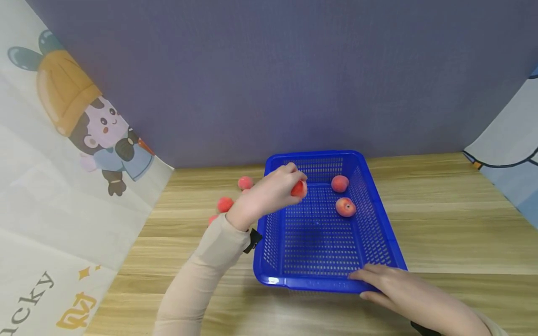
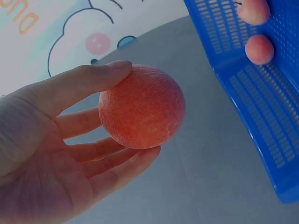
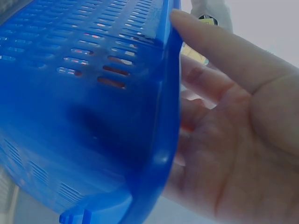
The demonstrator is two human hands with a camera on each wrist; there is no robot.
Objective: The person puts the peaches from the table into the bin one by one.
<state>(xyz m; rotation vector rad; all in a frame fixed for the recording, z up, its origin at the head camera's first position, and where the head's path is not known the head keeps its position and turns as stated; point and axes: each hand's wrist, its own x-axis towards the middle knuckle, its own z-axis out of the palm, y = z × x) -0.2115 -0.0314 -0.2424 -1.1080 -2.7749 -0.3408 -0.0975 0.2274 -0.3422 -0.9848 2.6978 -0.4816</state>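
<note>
My left hand (image 1: 275, 189) holds a red peach (image 1: 299, 189) over the left side of a blue plastic basket (image 1: 319, 283). In the left wrist view the thumb lies on top of this peach (image 2: 142, 107) and the fingers curve beneath it. Two peaches sit inside the basket toward its right wall: one farther back (image 1: 340, 184), the other nearer (image 1: 345, 207). At the near right corner my right hand (image 1: 392, 282) grips the basket rim, fingers over the edge and thumb on the outside, as the right wrist view (image 3: 224, 121) also shows.
Several more peaches (image 1: 225, 204) lie on the wooden table (image 1: 168, 261) left of the basket, partly hidden by my left forearm. A grey-blue panel (image 1: 294, 84) rises behind the basket. A printed cloth (image 1: 63, 210) with a cartoon figure stands on the left.
</note>
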